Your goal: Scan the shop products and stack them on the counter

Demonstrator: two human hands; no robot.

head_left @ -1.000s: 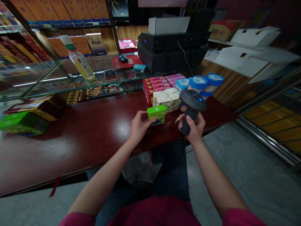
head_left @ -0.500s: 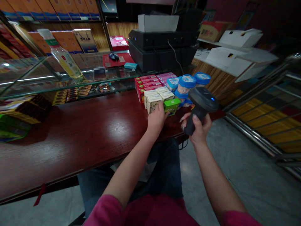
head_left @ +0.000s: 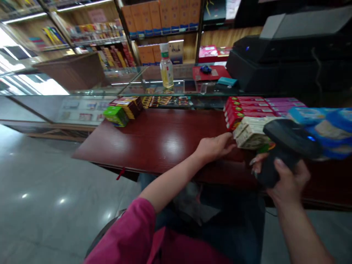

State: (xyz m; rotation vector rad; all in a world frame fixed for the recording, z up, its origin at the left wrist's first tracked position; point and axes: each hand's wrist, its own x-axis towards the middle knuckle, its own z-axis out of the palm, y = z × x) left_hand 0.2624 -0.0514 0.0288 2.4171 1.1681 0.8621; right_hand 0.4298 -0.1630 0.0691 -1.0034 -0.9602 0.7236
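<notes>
My right hand (head_left: 288, 179) is wrapped round the handle of a black barcode scanner (head_left: 291, 137), which shows a small blue light. Just left of the cream-coloured boxes (head_left: 251, 134), my left hand (head_left: 216, 146) reaches over the counter with fingers stretched and nothing visible in them. Its fingertips are at the boxes' near left edge; whether they touch I cannot tell. A green box (head_left: 264, 148) is mostly hidden behind the scanner. Behind the cream boxes lie red boxes (head_left: 243, 108) and purple boxes (head_left: 286, 102). Blue-lidded tubs (head_left: 335, 128) are stacked at the right, blurred.
On the dark red wooden counter (head_left: 170, 128), brown-and-yellow boxes (head_left: 129, 106) and a green pack (head_left: 116, 115) stand at the left end. Behind are a glass case with a bottle (head_left: 166, 69), a mouse (head_left: 205, 69), a turquoise box (head_left: 227, 81) and black equipment (head_left: 264, 66).
The view has swung left. My left hand has moved from the green and cream boxes to the cream boxes' left side. The scanner stays in my right hand and now covers most of the green box.
</notes>
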